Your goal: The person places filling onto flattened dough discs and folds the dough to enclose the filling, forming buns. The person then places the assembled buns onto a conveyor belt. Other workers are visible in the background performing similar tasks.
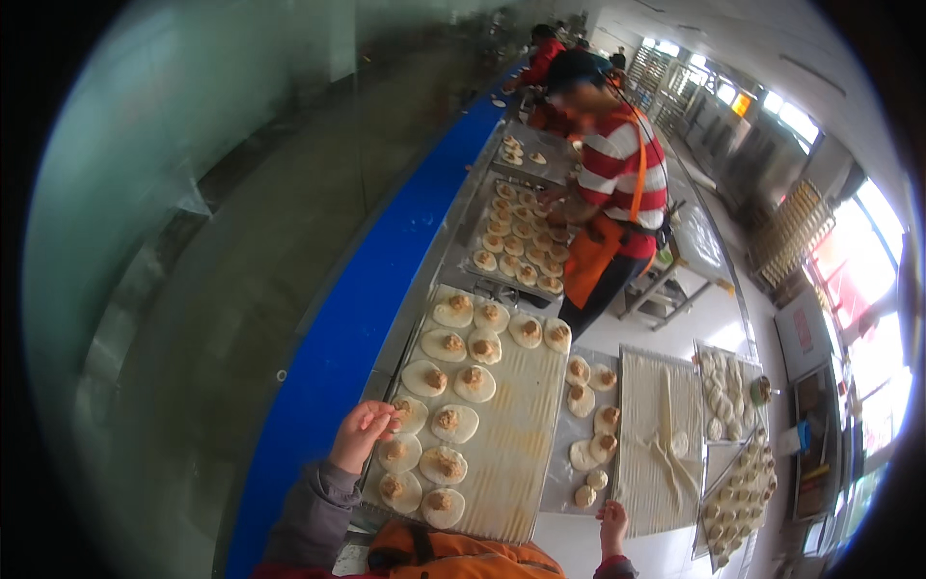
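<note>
My left hand (363, 436) is over the left edge of a tray (526, 425) lined with ribbed, pale sheeting. Its fingertips are pinched on the edge of a flat dough round (413, 412) topped with brown filling. More filled rounds, such as this dough round (449, 423), lie in two columns down the tray's left side and in a row across its far end. Low on the right, my right hand (612, 527) has its fingers curled together, close to two small dough balls (585, 496); whether anything is in them is hidden.
A blue conveyor belt (357, 318) runs along the left. Right of my tray lie filled rounds on a steel surface (559, 482), dough strips on a ribbed sheet (641, 415) and trays of dough pieces (738, 502). Ahead, a co-worker (617, 174) bends over another full tray (473, 246).
</note>
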The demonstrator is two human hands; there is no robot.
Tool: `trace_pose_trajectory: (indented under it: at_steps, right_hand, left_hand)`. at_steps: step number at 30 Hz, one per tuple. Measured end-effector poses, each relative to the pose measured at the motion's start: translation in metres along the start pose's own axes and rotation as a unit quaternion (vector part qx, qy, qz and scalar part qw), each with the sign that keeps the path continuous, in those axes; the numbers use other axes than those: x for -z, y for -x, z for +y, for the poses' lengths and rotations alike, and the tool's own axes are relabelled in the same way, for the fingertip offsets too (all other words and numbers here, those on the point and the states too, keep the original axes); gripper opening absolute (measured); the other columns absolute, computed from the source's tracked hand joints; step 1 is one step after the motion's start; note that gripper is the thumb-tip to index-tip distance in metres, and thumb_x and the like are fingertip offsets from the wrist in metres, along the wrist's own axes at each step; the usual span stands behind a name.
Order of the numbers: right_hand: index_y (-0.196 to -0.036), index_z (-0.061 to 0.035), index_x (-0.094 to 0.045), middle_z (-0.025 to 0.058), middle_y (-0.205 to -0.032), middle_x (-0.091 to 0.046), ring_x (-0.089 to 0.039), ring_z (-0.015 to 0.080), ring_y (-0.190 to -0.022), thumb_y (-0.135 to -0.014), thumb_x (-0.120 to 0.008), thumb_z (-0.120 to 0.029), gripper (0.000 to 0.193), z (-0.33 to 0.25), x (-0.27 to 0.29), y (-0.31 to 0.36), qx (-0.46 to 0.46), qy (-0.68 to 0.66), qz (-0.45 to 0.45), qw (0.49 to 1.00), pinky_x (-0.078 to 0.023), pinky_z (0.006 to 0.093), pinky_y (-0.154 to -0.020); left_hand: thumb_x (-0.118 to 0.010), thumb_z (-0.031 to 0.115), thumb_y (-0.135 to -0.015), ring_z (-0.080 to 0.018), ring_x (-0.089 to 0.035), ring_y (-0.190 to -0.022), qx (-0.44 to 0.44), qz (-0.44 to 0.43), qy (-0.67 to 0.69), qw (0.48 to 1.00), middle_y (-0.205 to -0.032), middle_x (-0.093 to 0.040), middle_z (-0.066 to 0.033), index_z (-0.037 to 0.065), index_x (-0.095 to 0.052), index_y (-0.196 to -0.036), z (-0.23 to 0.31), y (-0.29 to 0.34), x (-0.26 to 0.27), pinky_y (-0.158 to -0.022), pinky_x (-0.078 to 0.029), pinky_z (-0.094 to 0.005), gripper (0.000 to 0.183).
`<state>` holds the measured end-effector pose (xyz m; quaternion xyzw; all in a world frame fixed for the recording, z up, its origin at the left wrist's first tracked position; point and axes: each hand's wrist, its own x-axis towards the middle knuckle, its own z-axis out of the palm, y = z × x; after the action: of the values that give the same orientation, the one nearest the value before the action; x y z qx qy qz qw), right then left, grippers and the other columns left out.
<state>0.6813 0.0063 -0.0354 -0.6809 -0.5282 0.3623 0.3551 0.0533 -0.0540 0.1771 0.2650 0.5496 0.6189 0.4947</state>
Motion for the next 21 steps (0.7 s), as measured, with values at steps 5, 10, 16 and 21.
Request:
trace_pose_trajectory:
  at_steps: [5, 10, 16, 21]
  right_hand:
    - [-0.107, -0.0039, -0.064, 0.0047, -0.075, -0.065, -0.063, 0.0128, -0.06, -0.098, -0.05, -0.008, 0.017, -0.013, -0.014, -0.026, -0.029, 0.034, -0.007, 0.999, -0.048, 0.0261, -0.052]
    - [-0.117, -0.0058, -0.064, 0.0122, -0.096, -0.068, -0.065, 0.0232, -0.082, -0.098, -0.055, -0.013, 0.023, -0.036, -0.028, -0.052, 0.052, 0.374, -0.131, 0.917, -0.053, 0.0299, -0.075]
    - [-0.114, -0.0042, -0.064, 0.0106, -0.089, -0.068, -0.065, 0.0203, -0.076, -0.098, -0.054, -0.011, 0.021, -0.07, -0.029, -0.038, 0.017, 0.257, -0.148, 0.955, -0.053, 0.029, -0.07]
    - [-0.105, 0.0, -0.064, 0.0075, -0.077, -0.068, -0.065, 0.0136, -0.063, -0.097, -0.051, -0.006, 0.016, -0.1, -0.056, -0.039, -0.001, 0.101, -0.155, 0.983, -0.051, 0.027, -0.056]
  left_hand:
    - [-0.059, 0.02, -0.099, -0.0145, -0.066, -0.091, 0.003, 0.033, 0.037, 0.999, -0.105, -0.069, -0.0083, 0.006, -0.06, -0.107, -0.006, 0.0, 0.017, -0.072, -0.053, -0.0249, 0.016]
    - [-0.058, 0.027, -0.1, -0.0149, -0.066, -0.091, 0.025, 0.048, 0.078, 0.995, -0.104, -0.068, -0.0077, 0.007, -0.058, -0.109, -0.03, 0.007, 0.041, -0.07, -0.052, -0.026, 0.022]
    - [-0.059, 0.031, -0.1, -0.0157, -0.066, -0.091, 0.053, 0.09, 0.107, 0.989, -0.104, -0.068, -0.0102, 0.006, -0.059, -0.109, -0.062, 0.026, 0.063, -0.071, -0.053, -0.0273, 0.027]
    - [-0.058, 0.028, -0.1, -0.0176, -0.066, -0.092, 0.078, 0.124, 0.136, 0.98, -0.107, -0.067, -0.0126, 0.005, -0.055, -0.118, -0.07, 0.039, 0.079, -0.073, -0.053, -0.0287, 0.03]
